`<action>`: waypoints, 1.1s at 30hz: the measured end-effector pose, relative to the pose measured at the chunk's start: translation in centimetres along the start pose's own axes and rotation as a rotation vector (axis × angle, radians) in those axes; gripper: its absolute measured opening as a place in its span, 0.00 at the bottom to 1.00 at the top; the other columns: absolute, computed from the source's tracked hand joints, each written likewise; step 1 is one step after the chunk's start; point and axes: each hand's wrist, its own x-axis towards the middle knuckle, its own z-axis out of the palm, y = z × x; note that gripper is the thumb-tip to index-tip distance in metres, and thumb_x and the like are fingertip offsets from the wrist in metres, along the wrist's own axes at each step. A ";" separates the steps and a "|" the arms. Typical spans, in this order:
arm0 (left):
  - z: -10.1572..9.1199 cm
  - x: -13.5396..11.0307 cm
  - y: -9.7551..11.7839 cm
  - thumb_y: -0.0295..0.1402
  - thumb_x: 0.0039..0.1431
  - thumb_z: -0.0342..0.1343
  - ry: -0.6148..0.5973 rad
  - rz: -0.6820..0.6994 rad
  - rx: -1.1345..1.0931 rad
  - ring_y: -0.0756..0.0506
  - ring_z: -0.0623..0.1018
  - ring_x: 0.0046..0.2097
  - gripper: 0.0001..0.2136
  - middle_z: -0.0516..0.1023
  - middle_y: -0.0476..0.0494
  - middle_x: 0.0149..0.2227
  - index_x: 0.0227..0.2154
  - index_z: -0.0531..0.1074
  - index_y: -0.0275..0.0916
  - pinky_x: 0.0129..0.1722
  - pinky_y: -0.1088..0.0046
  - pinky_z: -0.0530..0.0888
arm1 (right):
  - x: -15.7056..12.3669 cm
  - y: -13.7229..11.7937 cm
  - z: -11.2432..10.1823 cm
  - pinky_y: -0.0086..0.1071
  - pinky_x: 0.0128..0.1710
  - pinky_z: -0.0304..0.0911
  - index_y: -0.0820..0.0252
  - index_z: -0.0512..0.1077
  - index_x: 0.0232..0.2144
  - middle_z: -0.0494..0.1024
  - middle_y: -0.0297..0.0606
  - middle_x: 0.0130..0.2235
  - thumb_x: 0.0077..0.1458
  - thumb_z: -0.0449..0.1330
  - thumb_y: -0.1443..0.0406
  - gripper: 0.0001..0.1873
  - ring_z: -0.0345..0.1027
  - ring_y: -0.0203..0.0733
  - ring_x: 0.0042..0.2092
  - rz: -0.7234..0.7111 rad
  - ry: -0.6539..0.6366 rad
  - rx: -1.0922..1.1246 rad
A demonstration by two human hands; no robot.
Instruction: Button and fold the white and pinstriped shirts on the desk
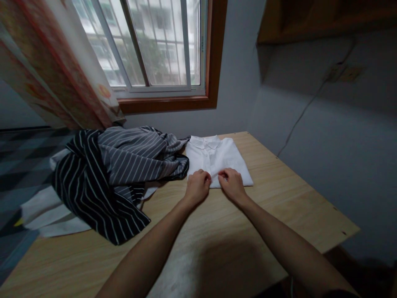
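A folded white collared shirt [229, 159] lies on the wooden table [279, 194], its collar toward the wall. My left hand [197, 186] is at the near edge of the shirt, fingers curled and pinched on the fabric. A short gap to the right, my right hand [232, 183] pinches the same near edge between thumb and fingers. The fingertips of both hands point inward, toward each other. Part of the shirt's near edge is hidden behind the hands.
To the left lies a loose heap of striped black and grey clothing [130, 165], with white cloth [56, 213] beneath it. Behind the table are a window [155, 45] and a patterned curtain [52, 62]. A cable [299, 118] hangs down the right wall below a wooden shelf [325, 25].
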 end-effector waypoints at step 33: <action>-0.5 -0.3 -0.5 0.29 0.64 0.45 -0.044 0.153 0.306 0.41 0.69 0.45 0.10 0.74 0.39 0.41 0.36 0.72 0.38 0.42 0.63 0.64 | 2.8 8.4 -2.2 0.43 0.50 0.62 0.62 0.70 0.46 0.73 0.47 0.46 0.47 0.63 0.54 0.26 0.67 0.51 0.48 0.130 0.127 -0.084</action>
